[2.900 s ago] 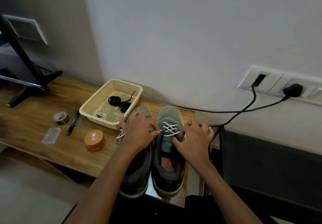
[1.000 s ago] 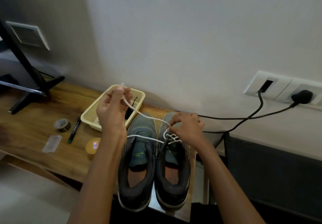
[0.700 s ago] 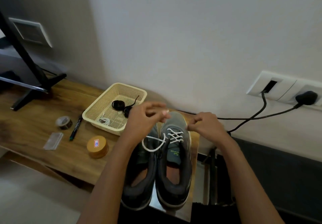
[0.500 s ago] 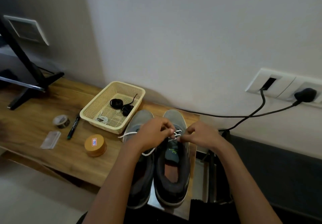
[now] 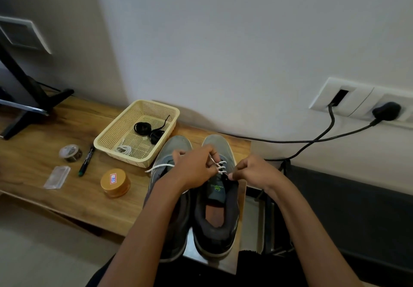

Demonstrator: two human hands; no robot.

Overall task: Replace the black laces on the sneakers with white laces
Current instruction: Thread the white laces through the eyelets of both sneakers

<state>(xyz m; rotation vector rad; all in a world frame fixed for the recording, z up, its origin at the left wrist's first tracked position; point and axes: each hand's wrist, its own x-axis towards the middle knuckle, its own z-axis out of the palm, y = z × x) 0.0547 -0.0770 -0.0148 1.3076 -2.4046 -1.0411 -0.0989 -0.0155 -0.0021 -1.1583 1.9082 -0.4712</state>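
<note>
Sneakers side by side at table end, toes to wall, heels toward body, long axis straight fore-aft from the hands

Right sneaker: lace crossed through front eyelets only, rows nearer the tongue not yet laced

Left hand: fingers curled, pinching lace at inner eyelet row, wrist over left sneaker; loose tail trailing left across that shoe

Right hand: thumb and forefinger pinched tight at outer eyelet edge, just heel-side of last crossing. On other lace end by my read, tip itself hidden

One hand per row, both right at the work, right closer to next open eyelet. Next feed probably crosswise to the axis, then a pull back toward the heel to snug

Left sneaker lacing mostly hidden under left hand, can't tell

Black laces coiled in basket behind-left of the shoes, spare lace beside them
</note>
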